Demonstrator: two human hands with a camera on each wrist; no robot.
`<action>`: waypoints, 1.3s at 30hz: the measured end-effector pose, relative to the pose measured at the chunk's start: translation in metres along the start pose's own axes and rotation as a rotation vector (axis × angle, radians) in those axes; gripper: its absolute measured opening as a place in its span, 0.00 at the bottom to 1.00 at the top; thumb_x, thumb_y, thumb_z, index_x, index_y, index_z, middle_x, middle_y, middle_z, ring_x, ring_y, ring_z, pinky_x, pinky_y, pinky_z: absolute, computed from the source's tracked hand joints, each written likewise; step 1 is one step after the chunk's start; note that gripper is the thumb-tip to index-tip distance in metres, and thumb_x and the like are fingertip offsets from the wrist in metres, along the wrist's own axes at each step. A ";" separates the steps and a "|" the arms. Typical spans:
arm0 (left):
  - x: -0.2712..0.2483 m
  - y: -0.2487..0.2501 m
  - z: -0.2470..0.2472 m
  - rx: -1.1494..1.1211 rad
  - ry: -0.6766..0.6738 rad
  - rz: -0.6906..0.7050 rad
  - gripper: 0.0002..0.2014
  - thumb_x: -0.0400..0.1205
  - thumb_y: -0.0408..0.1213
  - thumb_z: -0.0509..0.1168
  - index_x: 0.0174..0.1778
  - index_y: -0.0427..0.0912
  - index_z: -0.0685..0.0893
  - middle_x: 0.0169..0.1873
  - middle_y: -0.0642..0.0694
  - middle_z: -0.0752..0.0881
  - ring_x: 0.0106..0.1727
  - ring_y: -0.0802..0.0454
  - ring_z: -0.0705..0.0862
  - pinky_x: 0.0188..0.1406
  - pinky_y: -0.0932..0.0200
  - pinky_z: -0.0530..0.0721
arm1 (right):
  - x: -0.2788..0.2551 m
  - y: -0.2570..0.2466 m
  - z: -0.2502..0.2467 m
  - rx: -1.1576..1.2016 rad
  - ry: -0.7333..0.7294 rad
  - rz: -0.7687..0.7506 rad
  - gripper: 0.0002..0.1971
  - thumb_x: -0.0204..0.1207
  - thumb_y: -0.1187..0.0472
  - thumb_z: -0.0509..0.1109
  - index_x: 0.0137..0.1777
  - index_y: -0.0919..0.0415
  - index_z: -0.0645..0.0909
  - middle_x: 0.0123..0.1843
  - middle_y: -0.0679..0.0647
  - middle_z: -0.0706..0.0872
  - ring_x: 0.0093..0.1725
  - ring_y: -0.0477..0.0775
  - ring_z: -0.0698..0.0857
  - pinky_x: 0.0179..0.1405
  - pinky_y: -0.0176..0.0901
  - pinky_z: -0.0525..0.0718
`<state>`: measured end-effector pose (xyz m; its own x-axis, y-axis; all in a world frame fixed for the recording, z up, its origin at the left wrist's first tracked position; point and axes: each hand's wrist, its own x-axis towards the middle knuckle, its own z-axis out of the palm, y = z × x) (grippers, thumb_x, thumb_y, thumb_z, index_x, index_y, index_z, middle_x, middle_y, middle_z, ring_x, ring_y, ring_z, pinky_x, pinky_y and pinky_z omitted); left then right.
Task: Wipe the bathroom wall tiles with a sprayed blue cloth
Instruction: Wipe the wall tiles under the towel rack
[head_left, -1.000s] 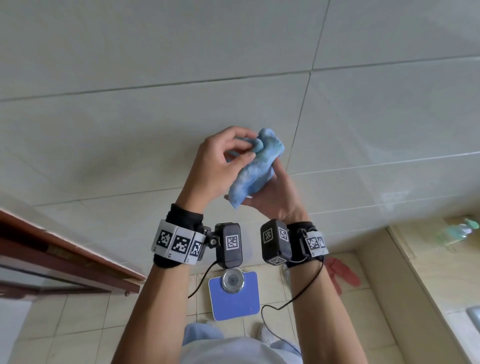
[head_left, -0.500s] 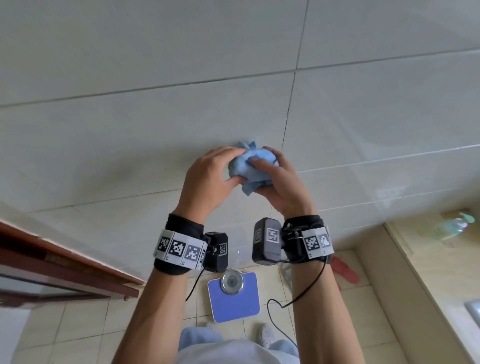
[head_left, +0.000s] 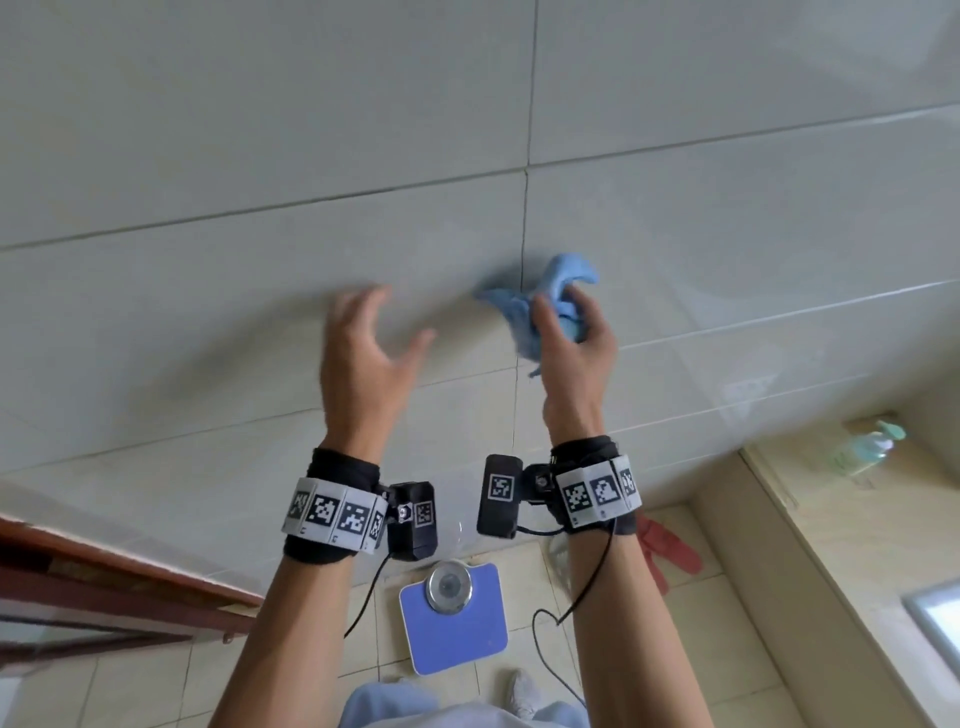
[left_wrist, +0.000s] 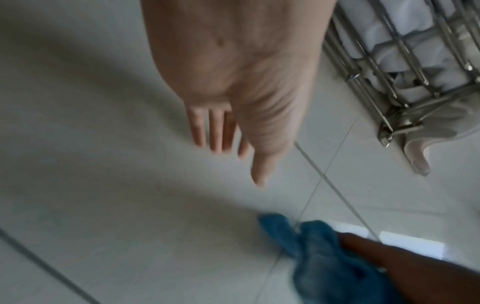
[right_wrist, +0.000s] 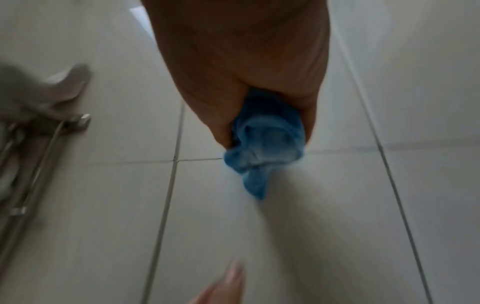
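My right hand (head_left: 569, 325) grips a bunched blue cloth (head_left: 540, 306) and holds it against the pale wall tiles (head_left: 260, 291), right at a vertical grout line. In the right wrist view the cloth (right_wrist: 262, 144) bulges from between thumb and fingers, with a loose corner hanging toward the tile. My left hand (head_left: 374, 332) hovers to the left of the cloth with fingers spread and holds nothing. The left wrist view shows that hand (left_wrist: 228, 127) flat and empty above the tile, with the cloth (left_wrist: 324, 253) lower right of it.
A metal wire rack (left_wrist: 405, 67) holding white cloths is fixed to the wall above. A blue bathroom scale (head_left: 452, 613) and a red slipper (head_left: 670, 551) lie on the floor below. A counter (head_left: 857, 530) with a green bottle (head_left: 867, 447) runs at right. A brown door frame (head_left: 104, 587) stands at left.
Both hands held the cloth together before. Now my left hand has let go and swung out to the left, and my right hand has carried the cloth up and right onto the wall.
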<state>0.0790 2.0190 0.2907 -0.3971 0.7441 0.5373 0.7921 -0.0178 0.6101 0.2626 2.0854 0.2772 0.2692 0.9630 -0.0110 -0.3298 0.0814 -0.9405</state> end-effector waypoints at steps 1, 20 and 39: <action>0.003 -0.002 -0.004 0.048 0.148 -0.049 0.33 0.76 0.47 0.80 0.74 0.37 0.81 0.71 0.38 0.83 0.73 0.37 0.79 0.75 0.50 0.74 | 0.006 -0.009 0.000 -0.012 0.098 -0.153 0.20 0.77 0.60 0.81 0.68 0.61 0.88 0.63 0.57 0.92 0.59 0.52 0.91 0.61 0.54 0.91; 0.038 -0.038 -0.012 0.015 0.403 -0.371 0.73 0.66 0.70 0.79 0.89 0.25 0.47 0.89 0.23 0.48 0.92 0.34 0.49 0.91 0.48 0.57 | 0.045 0.003 0.097 -0.639 -0.548 -1.659 0.10 0.85 0.71 0.75 0.64 0.66 0.91 0.74 0.59 0.87 0.73 0.69 0.84 0.73 0.62 0.81; 0.016 -0.109 -0.159 0.110 0.583 -0.163 0.42 0.79 0.34 0.76 0.89 0.36 0.65 0.88 0.39 0.66 0.89 0.46 0.66 0.83 0.75 0.56 | -0.031 -0.015 0.192 -0.524 -0.556 -1.636 0.12 0.82 0.77 0.71 0.61 0.67 0.91 0.73 0.60 0.88 0.71 0.72 0.81 0.73 0.66 0.80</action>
<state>-0.0869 1.9268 0.3252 -0.6805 0.2430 0.6913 0.7309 0.1574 0.6641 0.0853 2.1042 0.3572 -0.3447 -0.0270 0.9383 0.2490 0.9611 0.1192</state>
